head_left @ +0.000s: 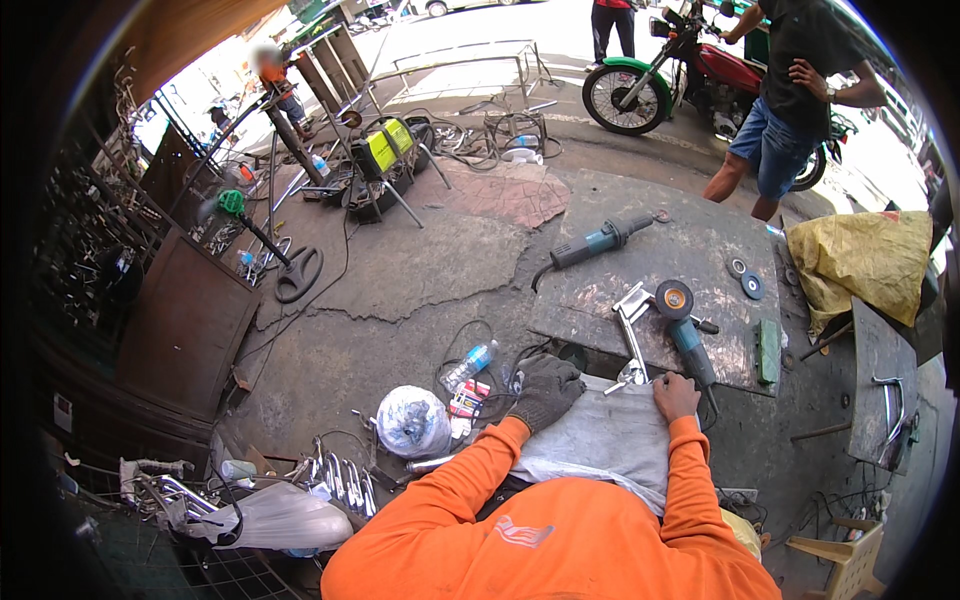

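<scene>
Bench (715, 245) dk grey-brown w/ pale scuffs. On it: nr grinder (692, 350) teal/blk, 2nd grinder (600, 241) same; disc (674, 298) orange centre, blk rim; bracket (628, 335) silver. R of bench: sack (862, 262) yellow. Beyond bench: motorbike (728, 68) red w/ grn fender (630, 71). L of bench: welder (385, 147) lime/blk. Nr side: shirt (560, 560) orange, cloth (610, 435) grey, L glove (547, 391) dk grey.

The bracket (629, 328) was glossy, smooth metal, the surface (590, 292) scuffed, matt and rough. The left hand (548, 392) wore a matt cloth glove (543, 383).
</scene>
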Available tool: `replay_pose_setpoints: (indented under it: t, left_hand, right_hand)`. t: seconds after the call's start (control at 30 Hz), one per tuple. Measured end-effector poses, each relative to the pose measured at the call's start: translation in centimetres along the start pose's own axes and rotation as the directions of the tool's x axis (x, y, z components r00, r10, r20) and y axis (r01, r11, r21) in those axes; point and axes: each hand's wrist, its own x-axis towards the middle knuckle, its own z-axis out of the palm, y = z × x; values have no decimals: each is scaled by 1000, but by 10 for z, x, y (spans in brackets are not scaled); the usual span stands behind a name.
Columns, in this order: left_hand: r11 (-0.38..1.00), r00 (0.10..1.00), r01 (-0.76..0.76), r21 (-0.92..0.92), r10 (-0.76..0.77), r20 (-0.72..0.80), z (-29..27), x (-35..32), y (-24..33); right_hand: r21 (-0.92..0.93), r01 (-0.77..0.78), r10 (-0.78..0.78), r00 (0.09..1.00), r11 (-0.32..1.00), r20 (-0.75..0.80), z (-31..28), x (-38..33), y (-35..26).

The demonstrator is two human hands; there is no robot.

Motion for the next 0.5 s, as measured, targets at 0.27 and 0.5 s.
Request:
replay_pose_setpoints:
  t: [0.27, 0.5]
  left_hand:
    - [997, 992, -77, -13, 75, -101, 4, 0, -3]
    - [998, 995, -53, -27, 51, -85, 4, 0, -2]
  right_hand:
    - [15, -4, 4, 1000, 1000, -5, -1, -1, -1]
    - [16, -17, 16, 999, 1000, 30, -4, 0, -2]
